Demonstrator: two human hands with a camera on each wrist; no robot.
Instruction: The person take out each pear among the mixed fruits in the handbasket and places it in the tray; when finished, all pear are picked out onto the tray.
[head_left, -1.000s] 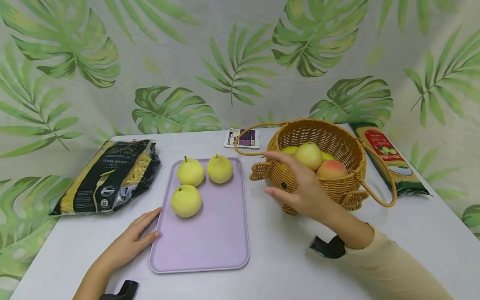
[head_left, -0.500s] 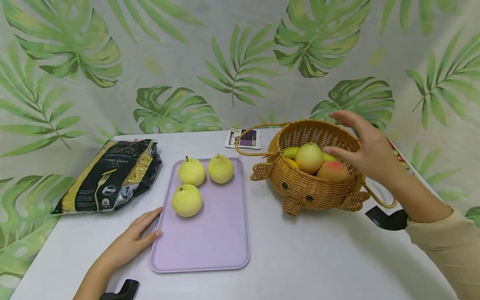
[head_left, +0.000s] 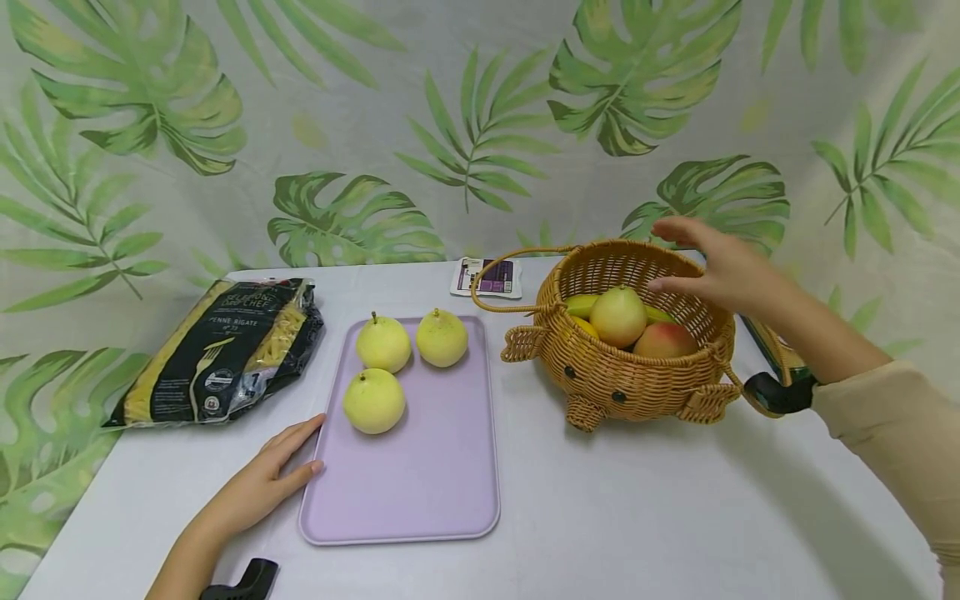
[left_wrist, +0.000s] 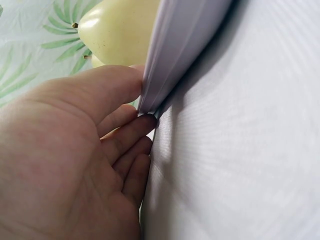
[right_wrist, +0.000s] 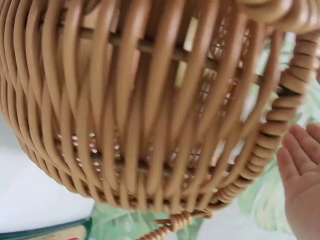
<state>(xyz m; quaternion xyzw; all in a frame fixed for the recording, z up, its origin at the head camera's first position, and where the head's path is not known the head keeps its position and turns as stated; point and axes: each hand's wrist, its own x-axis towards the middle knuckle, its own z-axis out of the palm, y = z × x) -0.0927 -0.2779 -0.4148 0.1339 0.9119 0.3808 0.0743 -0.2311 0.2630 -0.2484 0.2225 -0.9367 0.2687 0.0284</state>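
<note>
My left hand [head_left: 258, 483] lies at the left edge of a lilac tray [head_left: 442, 492], thumb and fingertips touching its rim; the left wrist view shows the fingers nearly straight against it. On the tray are a front pear [head_left: 373, 402], a back-left pear [head_left: 383, 342] and a back-right pear [head_left: 442, 338]. My right hand [head_left: 723, 262] hovers over the back right of a wicker basket [head_left: 600, 383], thumb and fingers spread, holding nothing. Inside the basket are a pale pear [head_left: 618, 317], a peach [head_left: 665, 340] and a partly hidden banana [head_left: 581, 305]. The right wrist view shows the basket's woven wall [right_wrist: 145, 100] close up.
A black bag of penne pasta [head_left: 221, 354] lies left of the tray. A small white and purple packet [head_left: 487, 277] sits at the back. Behind the right forearm, a green packet [head_left: 765, 342] is mostly hidden. One basket handle [head_left: 498, 308] loops out leftward.
My right hand has moved right and back, from the basket's front left to above its back right rim, and shifted slightly since. The left hand and the fruit stay put.
</note>
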